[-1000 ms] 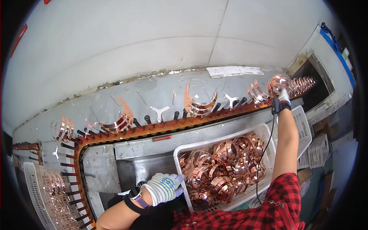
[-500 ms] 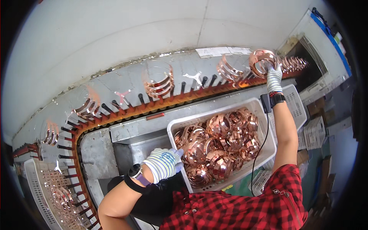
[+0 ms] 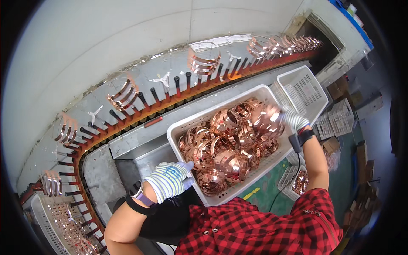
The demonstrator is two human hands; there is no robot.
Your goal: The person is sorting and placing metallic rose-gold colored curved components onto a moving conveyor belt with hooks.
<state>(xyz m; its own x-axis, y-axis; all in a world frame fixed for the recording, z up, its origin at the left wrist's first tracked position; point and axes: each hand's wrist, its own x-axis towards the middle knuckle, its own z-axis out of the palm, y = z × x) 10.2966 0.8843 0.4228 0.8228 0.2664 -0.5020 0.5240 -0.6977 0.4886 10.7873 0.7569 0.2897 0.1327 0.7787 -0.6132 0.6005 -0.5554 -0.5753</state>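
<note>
A white plastic crate (image 3: 177,127) in front of me is heaped with shiny copper-coloured banded metal shells (image 3: 229,163). At its left rim rests my left hand (image 3: 170,182), in a striped glove, fingers curled against the edge. My right hand (image 3: 294,119), gloved alike, is closed on another round copper-coloured metal shell (image 3: 268,122) over the crate's far right part. Motion smears this shell slightly, and its far side hides some of my fingers.
Behind the crate curves a conveyor track (image 3: 170,100) with dark upright pegs, white three-armed holders (image 3: 161,80) and hanging copper-coloured shells (image 3: 205,61). An opening (image 3: 323,32) lies far right. Another white crate (image 3: 316,106) sits right; one more (image 3: 42,212) stands at left.
My right hand has come down from the conveyor toward the crate, bringing the copper-coloured shell with it. My left hand stays at the crate's rim. The view has shifted.
</note>
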